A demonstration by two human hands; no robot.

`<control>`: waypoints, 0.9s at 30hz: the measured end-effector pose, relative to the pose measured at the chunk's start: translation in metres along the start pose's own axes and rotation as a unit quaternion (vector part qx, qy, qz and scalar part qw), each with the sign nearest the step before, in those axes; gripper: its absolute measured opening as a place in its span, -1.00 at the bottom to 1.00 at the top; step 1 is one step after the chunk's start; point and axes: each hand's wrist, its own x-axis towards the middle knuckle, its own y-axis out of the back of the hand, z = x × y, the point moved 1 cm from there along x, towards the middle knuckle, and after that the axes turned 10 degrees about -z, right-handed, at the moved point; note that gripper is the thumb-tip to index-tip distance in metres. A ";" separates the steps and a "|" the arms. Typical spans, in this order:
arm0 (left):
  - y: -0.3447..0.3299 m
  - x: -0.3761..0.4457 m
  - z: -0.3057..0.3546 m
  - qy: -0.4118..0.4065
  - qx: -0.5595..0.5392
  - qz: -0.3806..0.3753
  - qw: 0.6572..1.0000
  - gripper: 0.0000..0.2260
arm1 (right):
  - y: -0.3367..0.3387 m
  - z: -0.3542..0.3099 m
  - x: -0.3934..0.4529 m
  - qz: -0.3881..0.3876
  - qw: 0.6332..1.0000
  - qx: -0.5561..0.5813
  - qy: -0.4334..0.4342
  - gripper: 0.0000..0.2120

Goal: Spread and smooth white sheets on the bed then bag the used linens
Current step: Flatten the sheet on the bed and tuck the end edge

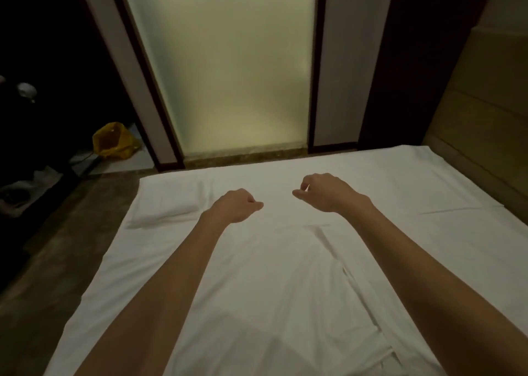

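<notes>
A white sheet point(285, 275) covers the bed, with creases and a fold running down its middle between my forearms. Both arms reach forward over it. My right hand point(328, 191) has its fingers curled, and a sliver of white fabric shows in its pinch. My left hand point(238, 204) is curled too, thumb against forefinger. What it holds blends into the white bed. A flat white pillow point(168, 204) lies under the sheet at the far left corner. A yellow plastic bag point(114, 140) stands open on the floor beyond the bed's left corner.
A frosted glass panel point(225, 69) in a dark frame rises just past the bed's far edge. A wooden headboard wall point(480, 124) runs along the right. Brown floor point(57, 247) lies to the left, with dark furniture and white items point(25, 192) beside it.
</notes>
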 end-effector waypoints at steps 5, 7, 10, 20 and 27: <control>0.003 0.021 0.020 -0.040 0.025 -0.026 0.999 -0.66 | -0.014 0.029 -0.008 0.017 0.998 0.039 -0.055 -0.58; 0.001 0.028 0.034 -0.053 0.029 -0.025 0.998 -0.65 | -0.023 0.049 -0.010 -0.001 0.996 0.045 -0.078 -0.59; -0.003 0.037 0.057 -0.067 0.026 -0.016 0.997 -0.65 | -0.035 0.081 -0.011 -0.034 0.993 0.035 -0.109 -0.60; -0.057 0.068 0.104 -0.011 -0.030 0.030 0.999 -0.67 | -0.037 0.165 0.012 -0.102 0.991 -0.018 -0.080 -0.55; -0.114 0.073 0.084 0.070 -0.024 0.011 0.997 -0.67 | -0.045 0.157 0.051 -0.123 0.992 -0.023 -0.005 -0.57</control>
